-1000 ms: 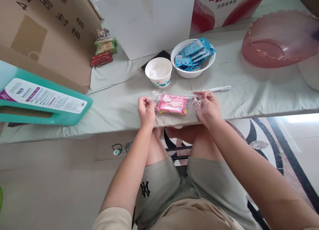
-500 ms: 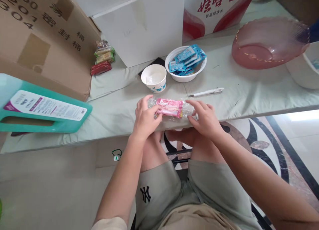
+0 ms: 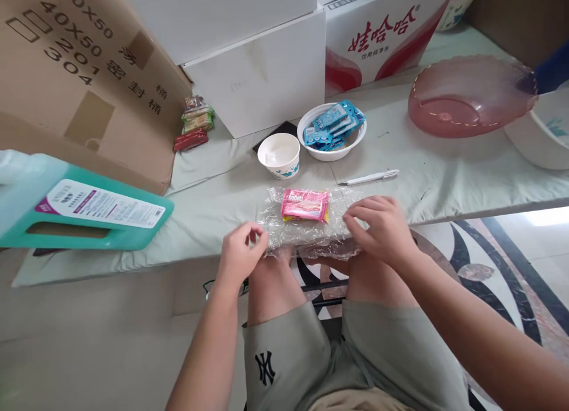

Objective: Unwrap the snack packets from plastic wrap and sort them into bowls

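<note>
A pink snack packet [image 3: 304, 204] lies with a yellow edge showing beneath it on a spread sheet of clear plastic wrap [image 3: 275, 227]. The wrap's near side hangs over the table's front edge. At its near left corner, my left hand [image 3: 242, 251] is closed in a pinch on the plastic. My right hand [image 3: 377, 227] has thumb and fingers drawn together at the wrap's right edge, pinching it. Behind the packet stand a paper cup [image 3: 284, 172] with something whitish inside and a white bowl [image 3: 331, 155] of blue sachets [image 3: 335, 117]. A white pen [image 3: 371, 178] lies to the right.
On the left are a green liquid jug [image 3: 133, 236] and a cardboard box [image 3: 102, 144], with several small snack packets [image 3: 191, 139] beside it. White boxes [image 3: 275, 79] and a red-and-white carton [image 3: 377, 43] stand behind. A pink translucent bowl [image 3: 471, 102] sits at right.
The clear wrap, bunched around the packet before, is now spread out flatter. My hands have moved apart and towards my body, the left down to the near corner. The view has shifted slightly.
</note>
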{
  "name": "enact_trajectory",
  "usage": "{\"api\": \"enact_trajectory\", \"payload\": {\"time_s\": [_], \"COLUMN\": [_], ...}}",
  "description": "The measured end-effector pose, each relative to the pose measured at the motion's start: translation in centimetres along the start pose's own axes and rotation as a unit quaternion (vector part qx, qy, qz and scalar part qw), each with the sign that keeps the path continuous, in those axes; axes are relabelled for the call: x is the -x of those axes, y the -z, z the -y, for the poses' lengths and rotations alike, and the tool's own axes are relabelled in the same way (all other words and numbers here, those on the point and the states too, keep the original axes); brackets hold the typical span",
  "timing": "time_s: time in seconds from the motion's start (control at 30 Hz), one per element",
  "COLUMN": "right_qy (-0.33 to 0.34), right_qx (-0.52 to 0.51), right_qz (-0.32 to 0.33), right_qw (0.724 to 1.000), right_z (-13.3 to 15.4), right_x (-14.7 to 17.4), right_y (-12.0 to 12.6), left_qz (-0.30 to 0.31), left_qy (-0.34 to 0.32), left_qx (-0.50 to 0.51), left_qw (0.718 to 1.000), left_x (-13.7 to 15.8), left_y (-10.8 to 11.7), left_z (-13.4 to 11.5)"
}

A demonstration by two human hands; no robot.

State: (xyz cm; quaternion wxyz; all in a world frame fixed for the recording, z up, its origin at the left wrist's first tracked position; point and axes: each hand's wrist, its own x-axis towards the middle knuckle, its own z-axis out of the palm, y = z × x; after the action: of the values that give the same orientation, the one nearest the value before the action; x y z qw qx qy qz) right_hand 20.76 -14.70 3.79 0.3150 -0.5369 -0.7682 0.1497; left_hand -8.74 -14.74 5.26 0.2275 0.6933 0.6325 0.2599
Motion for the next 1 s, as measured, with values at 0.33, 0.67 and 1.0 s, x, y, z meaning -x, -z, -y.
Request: {"api": "enact_trajectory", "payload": {"time_s": [0.33, 0.67, 1.0], "right_qy": [0.030, -0.002, 0.106], "right_qx": [0.122, 0.154, 0.212], "right_qz": [0.140, 0.221, 0.171], "right_qw": [0.982, 0.963, 0.956], "right_z": [2.6, 1.4, 4.8], "right_x": [-5.3, -7.8, -7.2], "right_y": [-5.3, -3.2, -5.6], "left_qz": [-0.043, -0.032, 0.017], "left_qy": [0.106, 0.154, 0.180], "left_qx": [0.147, 0.215, 0.352], "left_qw": [0.982, 0.964, 0.918], "left_x": [-8.4, -8.7, -8.5], "left_y": [-5.4, -6.1, -5.2], "left_z": [0.4, 1.9, 1.6]}}
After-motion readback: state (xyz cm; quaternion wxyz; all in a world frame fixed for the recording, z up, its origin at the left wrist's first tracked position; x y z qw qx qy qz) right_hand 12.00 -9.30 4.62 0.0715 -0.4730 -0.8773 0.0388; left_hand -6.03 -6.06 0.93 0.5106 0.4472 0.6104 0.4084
